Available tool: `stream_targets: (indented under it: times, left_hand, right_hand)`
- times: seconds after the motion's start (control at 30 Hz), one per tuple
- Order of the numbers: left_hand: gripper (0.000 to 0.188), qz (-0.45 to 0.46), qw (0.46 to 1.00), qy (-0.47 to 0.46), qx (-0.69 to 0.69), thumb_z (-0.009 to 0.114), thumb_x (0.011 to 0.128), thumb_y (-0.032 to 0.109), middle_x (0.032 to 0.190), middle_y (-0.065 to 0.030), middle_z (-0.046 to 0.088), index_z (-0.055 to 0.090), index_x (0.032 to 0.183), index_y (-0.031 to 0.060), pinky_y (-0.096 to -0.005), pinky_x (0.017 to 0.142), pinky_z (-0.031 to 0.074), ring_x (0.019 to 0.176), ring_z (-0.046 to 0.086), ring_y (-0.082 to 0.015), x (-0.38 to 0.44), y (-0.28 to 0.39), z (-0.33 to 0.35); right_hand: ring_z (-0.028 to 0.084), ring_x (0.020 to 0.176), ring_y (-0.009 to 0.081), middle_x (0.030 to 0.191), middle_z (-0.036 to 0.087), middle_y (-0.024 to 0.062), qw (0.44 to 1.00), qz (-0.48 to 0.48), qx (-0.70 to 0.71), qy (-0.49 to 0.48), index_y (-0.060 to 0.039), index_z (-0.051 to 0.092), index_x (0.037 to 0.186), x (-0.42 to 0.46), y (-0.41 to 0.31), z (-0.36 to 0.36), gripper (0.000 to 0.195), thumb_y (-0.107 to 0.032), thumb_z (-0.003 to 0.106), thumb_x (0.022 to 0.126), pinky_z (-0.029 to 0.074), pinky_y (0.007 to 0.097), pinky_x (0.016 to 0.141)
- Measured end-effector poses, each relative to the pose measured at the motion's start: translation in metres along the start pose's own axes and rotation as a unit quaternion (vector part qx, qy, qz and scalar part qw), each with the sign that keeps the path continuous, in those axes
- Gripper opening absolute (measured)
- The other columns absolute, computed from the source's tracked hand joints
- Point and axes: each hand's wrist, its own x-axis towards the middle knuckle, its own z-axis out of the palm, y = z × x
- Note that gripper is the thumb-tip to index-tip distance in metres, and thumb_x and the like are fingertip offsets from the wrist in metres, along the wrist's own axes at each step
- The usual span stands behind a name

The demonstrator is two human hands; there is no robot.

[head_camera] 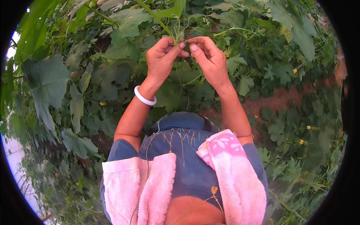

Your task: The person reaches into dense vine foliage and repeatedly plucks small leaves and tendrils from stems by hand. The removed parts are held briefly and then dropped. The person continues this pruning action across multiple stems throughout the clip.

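Note:
My left hand (161, 57) pinches a green vine stem (164, 25) near its tip, between thumb and forefinger. Thin tendrils (179, 26) and small young leaves rise just above those fingertips. Close beside it, my right hand (211, 60) has thumb and forefinger drawn near each other, a small gap from the left fingertips. Whether a fine tendril or thread lies between the right fingers is too small to tell. Broad lobed leaves (123, 46) surround both hands.
Dense climbing foliage with several yellow flowers (294, 70) fills both sides. A strip of bare reddish soil (277, 101) runs at the right. Loose twine strands (182, 140) hang at my waist, and a pink towel (234, 171) lies over my shoulders.

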Motion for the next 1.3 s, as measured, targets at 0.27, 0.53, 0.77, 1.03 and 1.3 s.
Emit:
stream_targets:
  times: [0.27,0.53,0.77,1.03,1.3]
  left_hand:
    - [0.028,-0.053,0.982,-0.07,0.168,0.064,0.085,0.003,0.096,-0.007,0.068,0.061,0.112,-0.003,-0.0247,0.062,0.052,0.07,0.066,-0.0109,-0.017,-0.026,-0.019]
    - [0.036,-0.044,0.985,-0.087,0.142,0.068,0.087,0.011,0.095,-0.0068,0.066,0.059,0.12,-0.0004,-0.0202,0.055,0.04,0.067,0.059,-0.0068,0.01,0.038,-0.013]
    - [0.015,0.003,0.992,-0.044,0.122,0.068,0.088,0.007,0.085,-0.0046,0.068,0.068,0.1,-0.003,-0.0219,0.059,0.048,0.066,0.06,-0.0084,0.016,0.023,-0.008]
    - [0.014,0.04,0.995,-0.022,0.091,0.067,0.089,0.005,0.084,-0.0066,0.068,0.067,0.099,-0.0043,-0.0219,0.059,0.049,0.066,0.062,-0.01,0.014,0.021,-0.004]
    - [0.015,0.05,0.997,-0.009,0.066,0.068,0.089,0.007,0.081,-0.0066,0.067,0.067,0.098,-0.0043,-0.0216,0.057,0.049,0.063,0.061,-0.0098,0.013,0.032,0.006]
  right_hand:
    - [0.056,0.053,0.0069,0.063,0.062,0.0027,0.984,0.153,0.03,-0.089,-0.0009,0.063,0.087,0.021,0.02,0.008,0.032,-0.031,0.056,0.096,0.044,0.0232,0.049]
    - [0.064,0.06,0.0104,0.074,0.067,0.0076,0.951,0.269,0.082,-0.131,-0.0047,0.061,0.096,0.008,0.027,0.013,0.028,-0.032,0.054,0.097,0.049,0.021,0.052]
    - [0.065,0.077,0.0111,0.091,0.068,0.0079,0.887,0.314,0.317,-0.12,-0.004,0.06,0.105,0.004,0.056,0.013,0.022,-0.021,0.063,0.092,0.053,0.0229,0.068]
    - [0.06,0.074,0.0117,0.087,0.064,0.0032,0.961,0.207,0.135,-0.12,0.0006,0.058,0.101,-0.003,0.042,0.015,0.018,-0.011,0.06,0.088,0.047,0.0251,0.069]
    - [0.053,0.065,0.0099,0.074,0.06,0.0023,0.987,0.001,-0.151,-0.06,0.0019,0.058,0.097,-0.014,0.049,0.015,0.019,-0.012,0.061,0.084,0.044,0.0261,0.061]
